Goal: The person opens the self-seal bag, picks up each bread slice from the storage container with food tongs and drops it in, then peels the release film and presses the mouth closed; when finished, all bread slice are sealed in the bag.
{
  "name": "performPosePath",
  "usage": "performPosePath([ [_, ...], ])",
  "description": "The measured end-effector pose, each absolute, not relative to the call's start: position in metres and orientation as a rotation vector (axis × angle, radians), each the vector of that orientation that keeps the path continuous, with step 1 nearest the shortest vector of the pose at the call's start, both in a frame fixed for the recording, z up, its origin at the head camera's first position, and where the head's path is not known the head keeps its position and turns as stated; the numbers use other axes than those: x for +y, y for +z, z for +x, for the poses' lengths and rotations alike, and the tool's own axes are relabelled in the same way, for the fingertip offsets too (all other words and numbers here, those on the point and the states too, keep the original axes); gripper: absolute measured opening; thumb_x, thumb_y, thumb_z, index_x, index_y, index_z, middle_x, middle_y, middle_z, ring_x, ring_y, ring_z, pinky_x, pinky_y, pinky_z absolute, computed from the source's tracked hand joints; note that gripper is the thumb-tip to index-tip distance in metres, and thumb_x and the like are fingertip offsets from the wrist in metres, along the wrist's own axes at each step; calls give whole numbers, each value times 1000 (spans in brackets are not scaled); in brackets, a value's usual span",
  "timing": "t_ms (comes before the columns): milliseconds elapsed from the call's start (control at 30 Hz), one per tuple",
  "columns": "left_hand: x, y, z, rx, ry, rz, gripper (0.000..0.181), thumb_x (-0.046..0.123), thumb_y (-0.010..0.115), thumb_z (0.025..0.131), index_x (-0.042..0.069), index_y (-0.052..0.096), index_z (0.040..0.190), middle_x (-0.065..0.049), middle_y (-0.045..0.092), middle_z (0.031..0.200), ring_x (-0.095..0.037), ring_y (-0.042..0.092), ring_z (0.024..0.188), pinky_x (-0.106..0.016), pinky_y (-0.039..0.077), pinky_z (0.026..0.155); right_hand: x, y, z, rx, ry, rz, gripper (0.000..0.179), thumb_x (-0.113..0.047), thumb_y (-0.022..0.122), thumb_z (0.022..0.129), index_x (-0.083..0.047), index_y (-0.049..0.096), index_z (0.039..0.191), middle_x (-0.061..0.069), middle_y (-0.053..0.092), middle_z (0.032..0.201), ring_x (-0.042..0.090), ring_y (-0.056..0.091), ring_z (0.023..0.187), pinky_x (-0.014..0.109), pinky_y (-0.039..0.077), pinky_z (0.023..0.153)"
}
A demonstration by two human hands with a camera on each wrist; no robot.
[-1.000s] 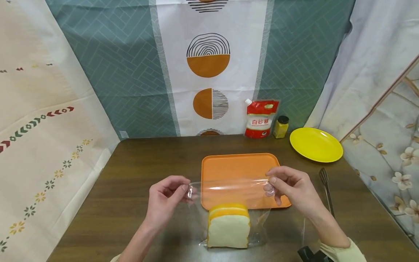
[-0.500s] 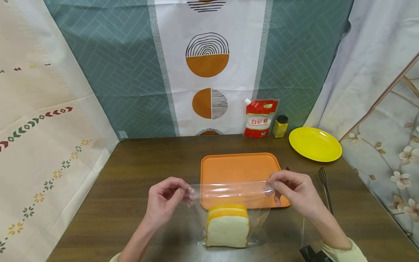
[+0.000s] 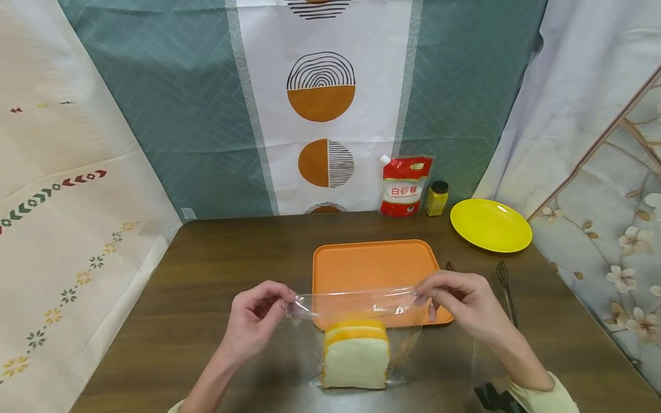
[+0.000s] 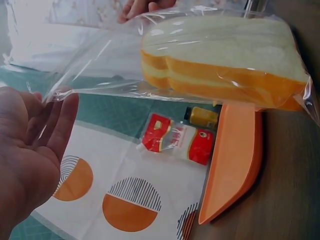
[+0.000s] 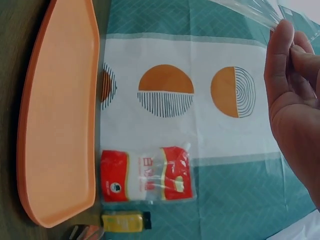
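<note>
A clear plastic bag (image 3: 356,301) stands upright near the front of the table, with bread slices (image 3: 356,361) inside at its bottom. The slices have white faces and orange-yellow crusts. My left hand (image 3: 255,315) pinches the bag's upper left corner between thumb and fingers. At the opposite upper corner, my right hand (image 3: 462,298) pinches the film the same way. The top edge is stretched between both hands, above the bread. In the left wrist view, the bread (image 4: 225,45) shows through the film; the right wrist view has just the bag's corner (image 5: 260,10) at the fingertips.
Behind the bag lies an orange tray (image 3: 372,264). Farther back stand a red and white sugar pouch (image 3: 405,186) and a yellow jar with a black lid (image 3: 436,198). A yellow plate (image 3: 490,225) and a dark slotted utensil (image 3: 503,275) lie to the right.
The bag's top edge has dropped slightly, most at the left, with both hands still pinching its corners. The whole head view has shifted a little, so the scene sits farther left.
</note>
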State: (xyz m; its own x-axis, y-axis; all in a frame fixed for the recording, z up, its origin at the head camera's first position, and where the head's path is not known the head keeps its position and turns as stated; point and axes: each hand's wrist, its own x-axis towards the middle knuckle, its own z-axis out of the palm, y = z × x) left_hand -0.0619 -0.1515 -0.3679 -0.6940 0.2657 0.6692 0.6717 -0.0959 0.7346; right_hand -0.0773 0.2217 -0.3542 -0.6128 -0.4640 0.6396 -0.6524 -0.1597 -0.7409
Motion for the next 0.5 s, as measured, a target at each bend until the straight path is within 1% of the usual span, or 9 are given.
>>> performPosePath([
  [100,-153,-367,-61,-1874,-1837,-1037,32,-30,48,83,-4,64,96,-13,67,87,-16,63,72,-22,54,60,222,-355,-80,-1915,1858,1357,43,35,48,84,7,66,110,19,70,100,20,66,69,30,55,55],
  [233,-154,-366,-62,-1875,-1841,-1066,32,-29,49,84,-3,64,96,-14,68,89,-18,65,77,-23,55,64,223,-355,-81,-1919,1834,1375,44,36,47,83,7,66,111,19,69,100,22,65,66,30,55,55],
  [333,-153,-366,-63,-1838,-1862,-1113,31,-30,49,84,-5,63,97,-16,69,90,-20,67,80,-26,57,68,224,-354,-81,-1917,1822,1387,44,36,46,84,8,66,112,19,69,101,22,65,65,29,55,55],
  [433,-153,-367,-63,-1787,-1890,-1149,32,-30,46,82,-8,62,98,-17,68,91,-20,67,81,-26,57,70,224,-353,-81,-1902,1830,1405,43,35,46,84,9,65,113,18,69,103,22,65,66,28,54,55],
  [500,-152,-367,-63,-1766,-1908,-1155,29,-29,48,82,-9,61,98,-17,67,91,-20,67,81,-26,57,69,224,-353,-80,-1886,1849,1408,42,34,48,83,10,65,114,18,69,103,22,64,66,28,54,55],
])
